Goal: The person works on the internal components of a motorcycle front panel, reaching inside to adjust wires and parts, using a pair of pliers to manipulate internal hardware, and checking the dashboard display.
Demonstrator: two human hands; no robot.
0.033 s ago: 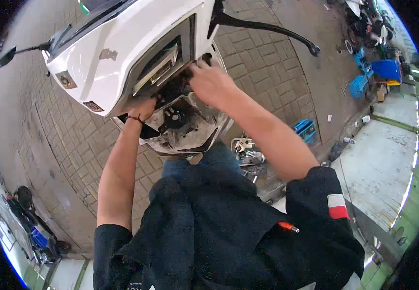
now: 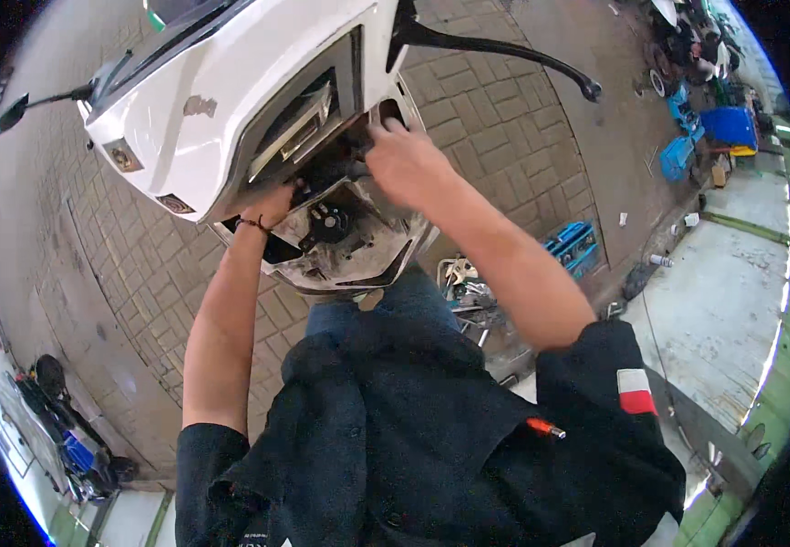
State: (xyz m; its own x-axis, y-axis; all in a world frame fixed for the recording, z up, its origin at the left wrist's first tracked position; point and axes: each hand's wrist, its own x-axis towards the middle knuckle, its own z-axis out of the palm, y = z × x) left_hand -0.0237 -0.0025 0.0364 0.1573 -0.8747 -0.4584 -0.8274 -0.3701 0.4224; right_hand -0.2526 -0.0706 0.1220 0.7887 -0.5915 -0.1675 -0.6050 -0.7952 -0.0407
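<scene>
A white scooter front fairing [image 2: 176, 118] fills the upper left, with a long dark headlight [image 2: 308, 123] set into it. Below lies a white lower front panel [image 2: 386, 251], and a round black part [image 2: 329, 221] sits in its hollow. My left hand [image 2: 273, 206], with a bracelet at the wrist, reaches into the dark gap under the headlight; most of its fingers are hidden. At the gap's right end is my right hand [image 2: 406, 164], its fingers curled in beside the fairing's edge. What they grip is hidden.
A black lever [image 2: 513, 46] juts right from the fairing, and a mirror [image 2: 14, 111] sticks out left. Loose metal parts [image 2: 468, 292] and a blue toolbox [image 2: 573, 246] lie on the brick paving to the right. A blue bin [image 2: 728, 129] stands farther off.
My right hand has shifted slightly right and nearer to me, with its fingers drawn in more. My left hand stays in the gap.
</scene>
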